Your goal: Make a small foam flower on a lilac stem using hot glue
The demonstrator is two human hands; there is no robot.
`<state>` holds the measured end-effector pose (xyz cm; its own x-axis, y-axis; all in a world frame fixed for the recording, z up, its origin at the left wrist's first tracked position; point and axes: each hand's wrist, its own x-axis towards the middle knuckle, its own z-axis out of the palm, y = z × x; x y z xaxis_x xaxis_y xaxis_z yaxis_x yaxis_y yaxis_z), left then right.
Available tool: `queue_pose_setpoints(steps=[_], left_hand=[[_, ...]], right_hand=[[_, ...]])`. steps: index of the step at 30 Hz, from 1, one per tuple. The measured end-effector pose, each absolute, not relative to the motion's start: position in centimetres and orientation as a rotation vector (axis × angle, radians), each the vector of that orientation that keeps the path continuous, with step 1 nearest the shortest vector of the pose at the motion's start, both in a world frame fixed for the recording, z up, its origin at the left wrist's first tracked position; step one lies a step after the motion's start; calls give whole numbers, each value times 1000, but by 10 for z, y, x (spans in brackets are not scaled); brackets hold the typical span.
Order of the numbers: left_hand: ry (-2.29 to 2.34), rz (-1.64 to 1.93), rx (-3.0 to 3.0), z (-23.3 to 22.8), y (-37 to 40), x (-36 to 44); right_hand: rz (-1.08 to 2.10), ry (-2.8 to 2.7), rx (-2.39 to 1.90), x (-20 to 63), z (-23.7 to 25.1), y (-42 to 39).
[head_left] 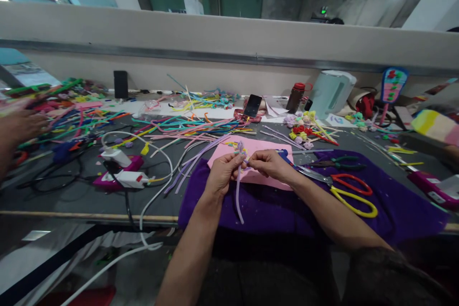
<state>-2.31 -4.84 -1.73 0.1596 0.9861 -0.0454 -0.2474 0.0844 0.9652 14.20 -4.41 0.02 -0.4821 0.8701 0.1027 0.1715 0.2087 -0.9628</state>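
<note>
My left hand is closed around a small lavender flower-like piece of fuzzy pipe cleaner, with some yellow in it. A long lavender pipe cleaner hangs down from its fingers. Beside it, my right hand pinches at the same piece; the exact contact is too small to make out. Both hands are over a pink sheet lying on a purple cloth. Scissors with one red and one yellow handle lie by my right forearm, just nearer than dark-handled pliers.
Left of the cloth are a magenta power strip and a looping white cable. Loose pipe cleaners spread behind. At the back stand a phone, a brown bottle and a pale kettle. Another person's hand is at far left.
</note>
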Motion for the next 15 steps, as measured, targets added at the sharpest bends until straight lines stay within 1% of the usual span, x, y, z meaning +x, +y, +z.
queue_pose_setpoints(steps=[5, 11, 15], left_hand=[[961, 1171, 1054, -17, -48, -22], [989, 1220, 1005, -17, -48, -22], [999, 1203, 1028, -17, -49, -21]], right_hand=[[1334, -1821, -928, 148, 3, -42], [1313, -1718, -1050, 157, 5, -33], [1326, -1719, -1030, 152, 4, -36]])
